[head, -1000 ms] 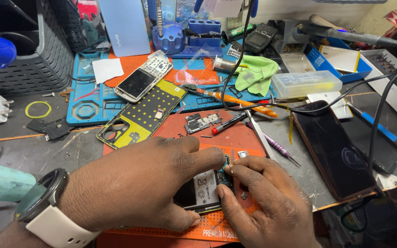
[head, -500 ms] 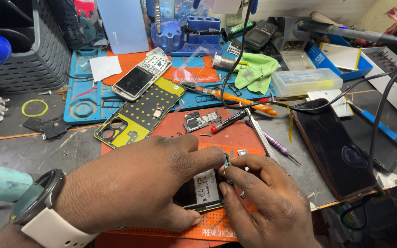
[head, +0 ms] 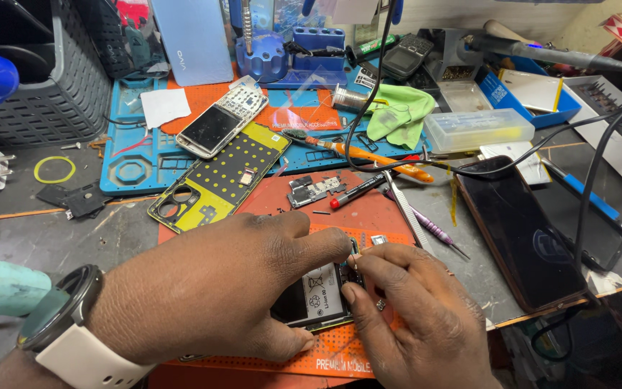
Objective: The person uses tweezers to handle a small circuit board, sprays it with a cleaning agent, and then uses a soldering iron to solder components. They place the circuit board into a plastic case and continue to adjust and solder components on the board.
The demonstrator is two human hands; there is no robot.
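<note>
Two hands: we work both over one opened phone (head: pixel 318 299) on the orange mat (head: pixel 368 216); only the head view shows it.
Head view, left hand (head: pixel 210 288): we lay it across the phone, thumb and fingers curled round its edges, clamping it down to the mat; a watch with a white strap (head: pixel 73 324) sits on the wrist.
Head view, right hand (head: pixel 415 320): fingers pinched shut at the phone's upper right corner; what they pinch is too small for us to tell.
Phone: it lies near the front edge of the mat, back off, battery label showing between our hands.
Step, as we judge it: fine work inside the phone's top end, with the body held steady.
Next move, as we judge it: it calls for a firm left-hand hold and small, careful motion of the right fingertips, since the parts are tiny.
Nearby: a small circuit board (head: pixel 314 191) and a red-tipped tool (head: pixel 358 191) lie farther back on the mat.
Farther off: a yellow back frame (head: pixel 217 180) sits to the left and a dark phone (head: pixel 520 230) to the right.
</note>
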